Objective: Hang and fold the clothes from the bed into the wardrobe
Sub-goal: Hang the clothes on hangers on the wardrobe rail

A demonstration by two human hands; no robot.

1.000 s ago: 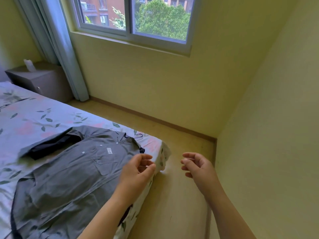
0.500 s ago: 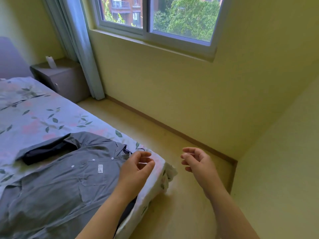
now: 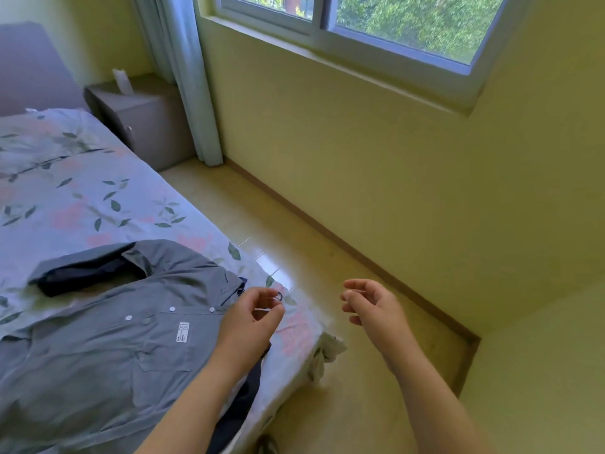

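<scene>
Grey shirt [image 3: 108, 348] front and centre, lying flat and buttoned on the bed [image 3: 98, 204], chest pocket up, collar [image 3: 229, 283] pointing toward the bed's near corner. A dark garment [image 3: 82, 276] pokes out from under its far shoulder, and more dark cloth shows beneath it at the mattress edge. Right at the collar there's a small dark loop [image 3: 279, 295], quite possibly a hanger's hook, though it's too small to call. The left hand [image 3: 252, 317] hovers just over that spot, fingers curled in with thumb and forefinger close together beside the loop; whether they're pinching anything, I can't tell. The right hand [image 3: 373, 306] hangs out over the floor [image 3: 343, 388], apart from the bed, fingers loosely curled and holding nothing. So this looks like the very start of the hanging step: shirt not lifted, wardrobe nowhere in view. The next move, I'd judge, calls for a firm hold at the collar or that loop with the left hand, the right coming across to take a shoulder, so the shirt rises cleanly without dragging the dark garment along. Beyond the bed: a nightstand [image 3: 147, 126], a pale curtain [image 3: 190, 93] and the window [image 3: 393, 27].
</scene>
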